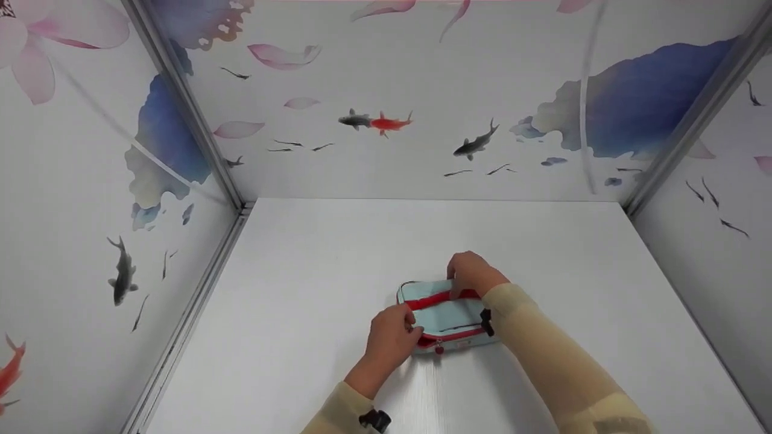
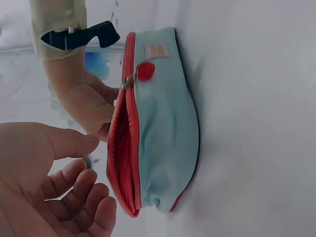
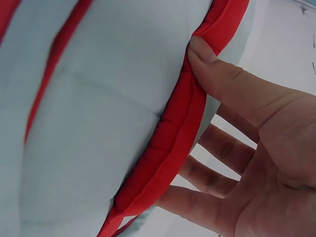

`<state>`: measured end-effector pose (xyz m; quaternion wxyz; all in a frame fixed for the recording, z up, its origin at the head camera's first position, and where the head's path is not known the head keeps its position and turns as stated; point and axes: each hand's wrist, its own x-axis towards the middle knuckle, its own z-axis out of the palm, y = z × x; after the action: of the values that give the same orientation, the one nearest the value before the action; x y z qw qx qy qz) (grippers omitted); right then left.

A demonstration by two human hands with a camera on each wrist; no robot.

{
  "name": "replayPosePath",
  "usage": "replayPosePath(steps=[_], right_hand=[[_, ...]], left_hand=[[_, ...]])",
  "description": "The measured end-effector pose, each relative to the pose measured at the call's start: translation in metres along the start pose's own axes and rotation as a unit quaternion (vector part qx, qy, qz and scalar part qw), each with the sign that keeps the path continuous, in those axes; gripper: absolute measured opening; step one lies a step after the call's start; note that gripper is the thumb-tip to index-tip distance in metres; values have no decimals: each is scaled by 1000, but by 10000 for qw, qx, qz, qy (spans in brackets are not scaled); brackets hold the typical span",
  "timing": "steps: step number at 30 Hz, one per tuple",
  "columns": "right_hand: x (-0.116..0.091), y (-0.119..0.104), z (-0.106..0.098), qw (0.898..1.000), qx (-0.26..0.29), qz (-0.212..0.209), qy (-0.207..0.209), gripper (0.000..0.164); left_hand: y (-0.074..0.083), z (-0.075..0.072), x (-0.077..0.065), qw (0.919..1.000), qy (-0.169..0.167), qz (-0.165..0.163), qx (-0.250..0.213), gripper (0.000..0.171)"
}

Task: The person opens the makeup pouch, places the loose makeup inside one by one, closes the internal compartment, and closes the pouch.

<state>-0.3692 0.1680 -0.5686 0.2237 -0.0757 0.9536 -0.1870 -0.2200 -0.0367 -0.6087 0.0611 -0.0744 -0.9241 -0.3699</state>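
A pale blue zip pouch [image 1: 449,317] with red trim lies on the white table. My right hand [image 1: 475,274] grips its far edge; in the right wrist view the thumb presses the red band [image 3: 165,143] and the fingers go behind it. At the near left corner is my left hand [image 1: 389,337], its fingers loosely curled with nothing between them. The left wrist view has its thumb tip beside the red zipper edge [image 2: 132,133], which gapes partly apart. A round red zipper pull [image 2: 145,71] hangs on the pouch's near side.
The white tabletop [image 1: 313,253] runs back to a wall [image 1: 410,169] printed with fish, petals and blue leaves. Side panels [image 1: 78,181] with metal frame strips stand left and right. Dark straps are on both wrists.
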Motion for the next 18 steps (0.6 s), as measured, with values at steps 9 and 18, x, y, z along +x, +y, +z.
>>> replayPosePath(steps=[9,18], right_hand=[[1,0,0,10000,3,-37,28,31],[1,3,4,9997,123,-78,206,28]], left_hand=[[7,23,-23,9978,333,268,-508,21],[13,43,-29,9984,547,9,-126,31]])
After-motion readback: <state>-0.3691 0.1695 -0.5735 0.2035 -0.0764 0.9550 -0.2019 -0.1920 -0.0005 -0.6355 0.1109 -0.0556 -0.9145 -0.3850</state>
